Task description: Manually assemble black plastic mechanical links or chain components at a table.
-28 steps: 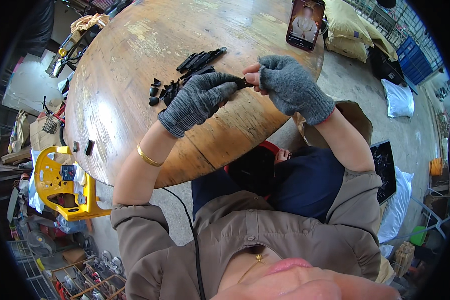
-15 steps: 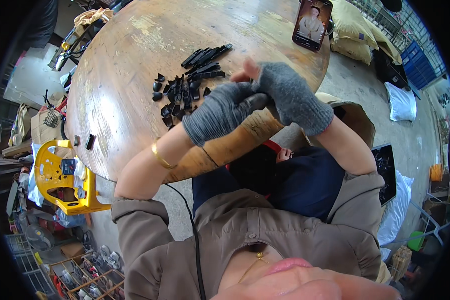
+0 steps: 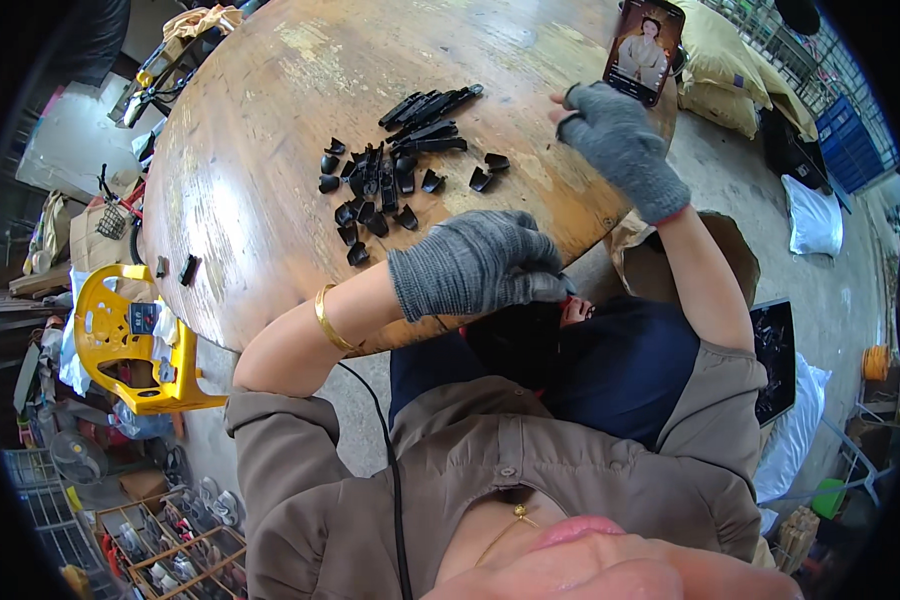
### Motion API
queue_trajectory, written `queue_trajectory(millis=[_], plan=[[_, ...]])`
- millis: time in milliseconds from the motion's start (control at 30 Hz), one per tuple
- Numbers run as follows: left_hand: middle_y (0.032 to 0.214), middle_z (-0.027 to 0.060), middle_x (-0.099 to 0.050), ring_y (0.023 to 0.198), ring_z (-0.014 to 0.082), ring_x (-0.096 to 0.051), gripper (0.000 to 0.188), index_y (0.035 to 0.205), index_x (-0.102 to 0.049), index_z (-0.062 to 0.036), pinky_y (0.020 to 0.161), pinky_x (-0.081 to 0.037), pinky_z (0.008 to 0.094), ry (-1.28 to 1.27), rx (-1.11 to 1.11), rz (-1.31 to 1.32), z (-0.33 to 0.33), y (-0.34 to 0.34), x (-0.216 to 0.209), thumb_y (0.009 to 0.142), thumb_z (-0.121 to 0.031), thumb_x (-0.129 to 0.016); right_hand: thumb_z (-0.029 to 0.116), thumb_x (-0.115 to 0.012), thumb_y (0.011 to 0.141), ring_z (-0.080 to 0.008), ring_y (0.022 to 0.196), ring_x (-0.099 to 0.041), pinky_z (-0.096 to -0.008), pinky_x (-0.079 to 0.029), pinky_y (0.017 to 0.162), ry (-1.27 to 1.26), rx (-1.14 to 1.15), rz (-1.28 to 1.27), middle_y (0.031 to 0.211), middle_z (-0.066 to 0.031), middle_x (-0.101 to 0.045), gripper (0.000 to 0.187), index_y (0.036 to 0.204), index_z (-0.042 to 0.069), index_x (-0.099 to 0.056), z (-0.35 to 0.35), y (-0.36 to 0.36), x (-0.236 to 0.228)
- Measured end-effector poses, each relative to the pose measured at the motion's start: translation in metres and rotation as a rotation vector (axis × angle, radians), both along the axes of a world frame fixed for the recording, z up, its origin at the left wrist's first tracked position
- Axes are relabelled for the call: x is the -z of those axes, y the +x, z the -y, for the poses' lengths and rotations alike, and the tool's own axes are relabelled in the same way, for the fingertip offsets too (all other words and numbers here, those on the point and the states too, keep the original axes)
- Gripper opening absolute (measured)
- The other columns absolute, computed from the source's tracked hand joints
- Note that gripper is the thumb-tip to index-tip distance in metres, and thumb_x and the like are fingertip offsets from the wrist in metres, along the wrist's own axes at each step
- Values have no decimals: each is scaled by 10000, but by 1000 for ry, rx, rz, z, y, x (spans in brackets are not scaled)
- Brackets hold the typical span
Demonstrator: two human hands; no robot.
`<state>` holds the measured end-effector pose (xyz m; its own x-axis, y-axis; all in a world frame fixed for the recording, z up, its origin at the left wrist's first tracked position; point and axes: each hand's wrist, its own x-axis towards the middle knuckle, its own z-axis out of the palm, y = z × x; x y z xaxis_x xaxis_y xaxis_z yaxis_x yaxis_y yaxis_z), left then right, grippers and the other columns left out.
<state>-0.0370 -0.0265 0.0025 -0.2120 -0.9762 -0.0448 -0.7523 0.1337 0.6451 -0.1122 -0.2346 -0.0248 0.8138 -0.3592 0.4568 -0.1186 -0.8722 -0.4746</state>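
The work looks to be piece-by-piece handling of small black parts, and this reads as a moment between pieces, with the hands well apart. The left hand (image 3: 480,262), in a grey fingerless glove, lies over the near rim of the table (image 3: 260,150); its fingers are drawn together, pointing down past the rim. Something dark shows by their tips, but whether they grip it I cannot tell. The right hand (image 3: 622,145), gloved alike, hangs above the table; its fingers are loosely bent and seem slightly apart, with no part visible between them.

The main cluster of short black parts (image 3: 371,185) lies beyond the left fingers and to their left. Farther out, leftward of the right fingers, rest the long black strips (image 3: 432,108). Two loose black pieces (image 3: 481,180) lie nearest to both hands — short of the right fingers, beyond the left knuckles. A phone (image 3: 645,50) stands just past the right hand, up and to its right.

As I judge it, the next move calls for the right fingers to come down leftward and pinch one small part by its edge — lightly, since its neighbours lie close — while the left fingers clear or present whatever they have.
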Motion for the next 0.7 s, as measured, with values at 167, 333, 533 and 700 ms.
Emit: queue_trajectory(millis=[167, 333, 533, 700], plan=[[763, 103, -607, 671, 258, -575, 214, 917, -621, -76, 643, -465, 330, -437, -387, 113, 8, 34, 9, 850, -255, -525, 226, -596, 756, -307, 754, -556, -358, -446, 691, -299, 18, -80, 801, -176, -559, 274, 921, 8, -593, 1, 6, 19], [729, 104, -617, 617, 186, -575, 215, 960, -609, -43, 593, -465, 304, -259, -641, -101, 13, 75, 29, 859, -214, -525, 159, -601, 737, -293, 768, -560, -356, -449, 700, -186, -28, -95, 801, -153, -555, 196, 865, 12, -583, 1, 3, 18], [803, 85, -609, 727, 157, -582, 148, 901, -583, -17, 669, -483, 290, -156, -98, -493, -3, 19, 12, 788, -109, -612, 89, -618, 746, -138, 717, -580, -265, -463, 630, 218, -151, -88, 770, -85, -592, 134, 847, 4, -603, -8, -1, 10], [923, 91, -555, 832, 265, -578, 240, 987, -574, -106, 711, -485, 326, -160, 157, 62, -12, -33, 26, 750, -137, -593, 97, -621, 764, -75, 680, -537, -232, -449, 606, 316, -158, -182, 714, -38, -591, 129, 847, -1, -613, -19, 3, 6]])
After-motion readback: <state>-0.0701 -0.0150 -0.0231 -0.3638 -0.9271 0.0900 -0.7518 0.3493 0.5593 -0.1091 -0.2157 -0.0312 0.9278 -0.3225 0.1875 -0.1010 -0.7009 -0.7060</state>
